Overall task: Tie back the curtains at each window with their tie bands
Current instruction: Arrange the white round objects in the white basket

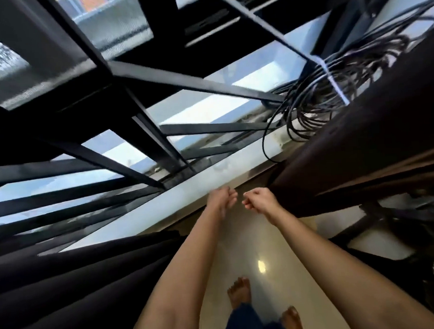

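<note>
I see the dark brown pleated fabric curtain (362, 155) bunched at the window's right and the black fabric curtain (66, 288) at lower left; no tie band shows. Both look soft, bulky and fairly heavy, so I would gather the folds mid-height. My left hand (222, 201) and right hand (260, 200) hover with fingers curled near the white window sill (177, 205). I cannot tell whether either pinches anything.

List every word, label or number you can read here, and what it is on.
None can be read.
The curtains, window frame and cables bear no lettering.
The coloured patch outside, at the top edge, is too blurred to read.
</note>
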Demonstrator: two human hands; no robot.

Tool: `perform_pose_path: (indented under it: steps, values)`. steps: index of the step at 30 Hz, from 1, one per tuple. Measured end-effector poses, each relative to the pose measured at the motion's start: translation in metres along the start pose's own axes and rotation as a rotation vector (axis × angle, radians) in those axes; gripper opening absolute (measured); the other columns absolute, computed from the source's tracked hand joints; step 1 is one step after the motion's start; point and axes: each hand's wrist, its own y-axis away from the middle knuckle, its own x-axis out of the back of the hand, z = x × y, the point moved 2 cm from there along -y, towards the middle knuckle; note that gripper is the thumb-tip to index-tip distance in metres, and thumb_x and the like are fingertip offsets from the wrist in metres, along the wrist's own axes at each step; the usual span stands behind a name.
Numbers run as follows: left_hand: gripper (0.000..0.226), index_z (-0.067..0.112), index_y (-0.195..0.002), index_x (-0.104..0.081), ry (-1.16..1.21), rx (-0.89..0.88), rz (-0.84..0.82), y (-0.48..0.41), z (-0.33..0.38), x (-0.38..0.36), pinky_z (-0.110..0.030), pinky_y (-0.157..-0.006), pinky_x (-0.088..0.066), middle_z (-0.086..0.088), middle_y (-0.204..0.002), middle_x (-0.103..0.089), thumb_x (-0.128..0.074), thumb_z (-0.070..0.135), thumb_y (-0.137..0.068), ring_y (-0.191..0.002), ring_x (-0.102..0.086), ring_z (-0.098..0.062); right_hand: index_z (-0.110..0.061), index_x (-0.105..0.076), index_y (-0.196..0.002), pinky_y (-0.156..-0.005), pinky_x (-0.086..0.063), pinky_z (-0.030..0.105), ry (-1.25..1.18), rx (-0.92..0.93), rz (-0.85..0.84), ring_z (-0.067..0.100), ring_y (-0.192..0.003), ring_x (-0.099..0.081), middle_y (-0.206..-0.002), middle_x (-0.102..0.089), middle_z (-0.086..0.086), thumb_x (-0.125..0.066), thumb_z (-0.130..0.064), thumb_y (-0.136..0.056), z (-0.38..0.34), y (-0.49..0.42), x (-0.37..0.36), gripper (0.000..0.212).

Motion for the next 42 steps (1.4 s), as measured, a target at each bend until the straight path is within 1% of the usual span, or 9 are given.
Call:
perform_pose_path:
  steps: [3,9,15,19,22,25,28,37,42]
  values:
    - [0.028,-0.002,-0.109,-0.057,0.079,0.024,-0.019,-0.03,0.009,-0.004,-0.018,-0.058,-0.055,-0.012,-0.093,-0.066,-0.048,0.022,-0.099,-0.073,-0.063,-0.013,-0.013,-0.058,-0.076,-0.043,-0.037,0.014,0.008,-0.002,-0.016,0.009,-0.053,-0.055,-0.068,-0.064,0.002,-0.054,-0.015,-0.092,0.001,-0.021,-0.009,0.017]
    - [0.039,-0.008,-0.123,-0.048,0.143,-0.006,0.03,-0.079,0.016,-0.015,-0.027,-0.081,-0.054,-0.02,-0.105,-0.062,-0.043,0.024,-0.101,-0.087,-0.063,-0.023,-0.013,-0.057,-0.078,-0.042,-0.039,0.014,-0.009,-0.043,0.001,0.01,-0.055,-0.055,-0.072,-0.064,0.004,-0.053,-0.014,-0.093,0.002,-0.058,-0.013,0.015]
    - [0.05,0.007,-0.137,-0.034,0.204,-0.079,0.144,-0.103,0.026,-0.022,-0.03,-0.082,-0.056,-0.015,-0.111,-0.065,-0.044,0.037,-0.099,-0.088,-0.069,-0.021,-0.009,-0.06,-0.091,-0.05,-0.042,0.016,-0.01,-0.041,0.029,0.009,-0.057,-0.055,-0.077,-0.064,0.005,-0.054,-0.016,-0.094,0.013,-0.074,-0.003,0.01]
    - [0.039,-0.001,-0.129,-0.043,0.221,-0.179,0.265,-0.106,0.036,-0.025,-0.025,-0.065,-0.055,-0.014,-0.091,-0.067,-0.047,0.024,-0.099,-0.065,-0.066,-0.017,-0.008,-0.061,-0.089,-0.044,-0.04,0.013,0.009,-0.04,0.045,0.009,-0.056,-0.055,-0.078,-0.065,0.005,-0.054,-0.016,-0.093,0.023,-0.077,0.006,0.011]
    - [0.04,0.003,-0.135,-0.041,0.294,-0.15,0.273,-0.102,0.036,-0.024,-0.027,-0.071,-0.057,-0.016,-0.108,-0.067,-0.049,0.013,-0.097,-0.084,-0.071,-0.024,-0.011,-0.06,-0.085,-0.047,-0.042,0.014,0.001,-0.047,0.051,0.008,-0.056,-0.056,-0.077,-0.065,0.004,-0.055,-0.016,-0.092,0.028,-0.079,0.009,0.01]
    - [0.047,0.01,-0.141,-0.039,0.152,-0.165,0.283,-0.093,0.027,-0.021,-0.026,-0.081,-0.056,-0.01,-0.128,-0.058,-0.051,0.013,-0.096,-0.097,-0.068,-0.025,-0.011,-0.058,-0.078,-0.053,-0.043,0.019,-0.028,-0.052,0.049,0.01,-0.055,-0.055,-0.073,-0.063,0.005,-0.055,-0.013,-0.092,0.031,-0.075,0.011,0.014]
    - [0.038,0.011,-0.134,-0.05,0.035,-0.24,0.25,-0.068,0.012,-0.018,-0.013,-0.059,-0.054,-0.006,-0.121,-0.06,-0.048,0.01,-0.096,-0.097,-0.067,-0.024,-0.012,-0.053,-0.071,-0.052,-0.043,0.019,-0.033,-0.066,0.039,0.011,-0.053,-0.052,-0.068,-0.06,0.005,-0.054,-0.011,-0.092,0.035,-0.063,0.015,0.021]
    - [0.034,0.008,-0.127,-0.057,-0.35,-0.232,0.092,0.012,-0.058,-0.001,-0.041,-0.078,-0.059,-0.016,-0.115,-0.066,-0.05,0.007,-0.094,-0.093,-0.069,-0.029,-0.012,-0.061,-0.083,-0.062,-0.045,0.023,0.117,-0.142,0.04,0.009,-0.061,-0.055,-0.073,-0.062,0.0,-0.05,-0.022,-0.093,0.079,0.006,0.055,0.018]
    - [0.031,0.005,-0.126,-0.057,-0.531,-0.245,0.016,0.08,-0.089,-0.026,-0.013,-0.047,-0.051,-0.009,-0.095,-0.064,-0.049,0.011,-0.097,-0.065,-0.064,-0.015,-0.01,-0.063,-0.091,-0.062,-0.049,0.023,0.045,-0.176,0.111,0.01,-0.06,-0.059,-0.079,-0.067,0.005,-0.051,-0.032,-0.094,0.111,0.058,0.096,0.025]
